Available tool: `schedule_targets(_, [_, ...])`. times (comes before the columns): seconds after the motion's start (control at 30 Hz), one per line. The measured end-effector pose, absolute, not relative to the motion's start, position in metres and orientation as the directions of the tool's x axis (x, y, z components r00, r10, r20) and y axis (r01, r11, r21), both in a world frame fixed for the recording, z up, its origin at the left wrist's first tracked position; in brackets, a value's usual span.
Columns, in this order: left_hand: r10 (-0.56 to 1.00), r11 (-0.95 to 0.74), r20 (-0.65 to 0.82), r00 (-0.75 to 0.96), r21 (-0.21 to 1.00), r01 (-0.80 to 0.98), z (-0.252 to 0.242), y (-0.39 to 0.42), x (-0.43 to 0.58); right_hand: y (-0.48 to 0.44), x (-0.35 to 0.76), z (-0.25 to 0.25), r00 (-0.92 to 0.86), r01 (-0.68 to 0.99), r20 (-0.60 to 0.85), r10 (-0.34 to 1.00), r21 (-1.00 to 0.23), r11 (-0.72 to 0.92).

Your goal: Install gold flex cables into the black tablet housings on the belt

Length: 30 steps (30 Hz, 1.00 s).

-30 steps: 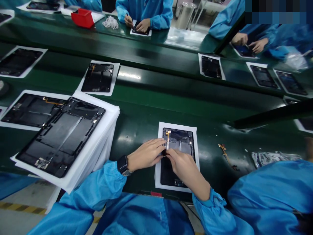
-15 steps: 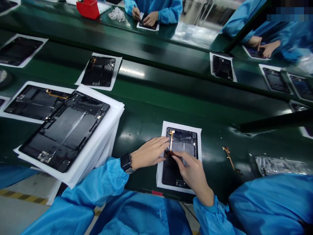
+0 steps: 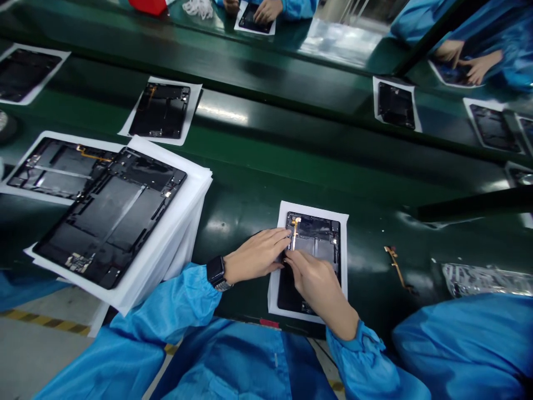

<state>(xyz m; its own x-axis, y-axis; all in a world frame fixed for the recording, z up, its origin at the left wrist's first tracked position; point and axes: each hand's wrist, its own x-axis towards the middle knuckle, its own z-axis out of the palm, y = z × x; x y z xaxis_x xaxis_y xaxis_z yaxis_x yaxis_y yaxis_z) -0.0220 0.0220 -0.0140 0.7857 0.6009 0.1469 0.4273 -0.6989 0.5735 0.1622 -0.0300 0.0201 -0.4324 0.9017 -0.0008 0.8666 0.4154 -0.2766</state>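
Note:
A black tablet frame (image 3: 316, 239) lies on a white sheet (image 3: 343, 250) on the green belt in front of me. An orange flex cable (image 3: 295, 236) runs down its left side. My left hand (image 3: 256, 256) rests on the frame's left edge, fingers together, fingertips at the cable. My right hand (image 3: 314, 283) lies over the lower half of the frame, its fingertips pressed down at the cable's lower end. Both hands touch the cable; neither lifts it.
A stack of white sheets (image 3: 183, 222) topped by a larger black frame (image 3: 110, 214) stands at my left. A loose orange cable (image 3: 397, 269) and a silvery bag (image 3: 483, 278) lie at the right. Other frames ride the belt; co-workers' hands (image 3: 266, 10) work across it.
My right hand has slid slightly up and left along the cable. The left hand keeps its place. The view has tilted down a little.

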Motion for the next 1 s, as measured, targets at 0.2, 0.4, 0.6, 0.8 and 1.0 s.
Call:
schedule_targets(0.2, [0.606,-0.691,0.152,0.781,0.586,0.423,-0.015,0.022,-0.023,-0.026,0.172,0.027,-0.413,0.87,-0.061,0.909,-0.32,0.374])
schedule_targets(0.4, [0.607,-0.689,0.148,0.781,0.588,0.424,-0.012,0.022,-0.022,-0.034,0.178,0.024,-0.364,0.905,-0.083,0.928,-0.265,0.331])
schedule_targets(0.6, [0.599,-0.701,0.145,0.788,0.571,0.428,-0.013,0.023,-0.022,-0.03,0.176,0.027,-0.368,0.902,-0.079,0.927,-0.272,0.335])
schedule_targets(0.8, [0.609,-0.688,0.143,0.78,0.585,0.43,-0.015,0.022,-0.023,-0.031,0.178,0.023,-0.367,0.902,-0.051,0.929,-0.264,0.342])
schedule_targets(1.0, [0.605,-0.685,0.13,0.786,0.589,0.429,-0.015,0.023,-0.021,-0.033,0.167,0.018,-0.387,0.876,0.014,0.922,-0.305,0.373])
